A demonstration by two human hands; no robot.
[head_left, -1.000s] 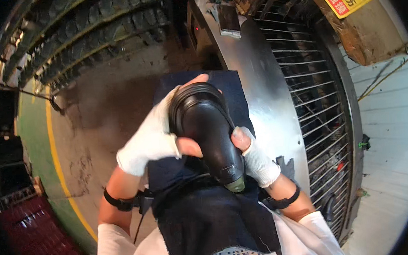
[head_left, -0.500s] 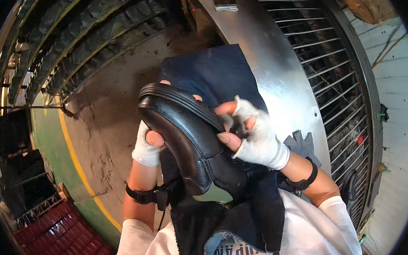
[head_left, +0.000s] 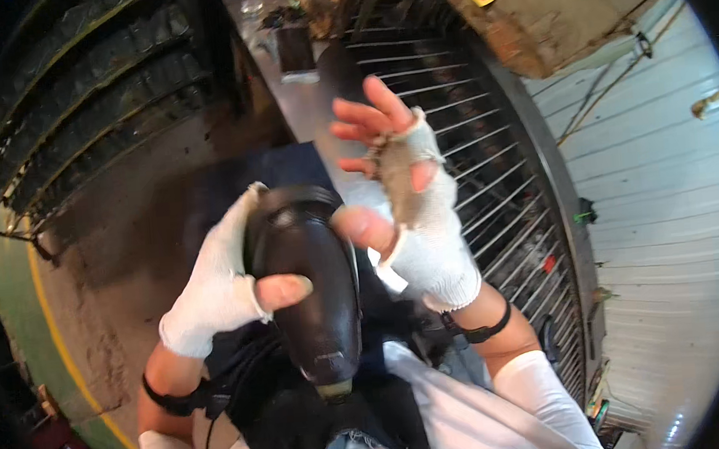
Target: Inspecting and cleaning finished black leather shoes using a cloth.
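A black leather shoe with a thick black sole hangs over my lap. A bit of pale green shows at its near end. My left hand, in a white fingerless glove, is closed on the shoe's left side with the thumb across the upper; its other fingers are hidden. To the right of the shoe, my right hand is raised and open, fingers apart, in a like glove with a soiled palm. Its thumb is close to the shoe's edge; whether it touches, I cannot tell. A small white piece shows below that thumb.
A dark blue cloth lies beyond the shoe. On the right runs a rack of metal bars beside a metal surface. Tiered shelves of dark items stand far left. A cardboard piece is at the upper right.
The shoe has turned, so its upper now faces me more. My right hand has come away from it and opened; before, it pinched a blurred greyish thing at the sole. My view has shifted rightward.
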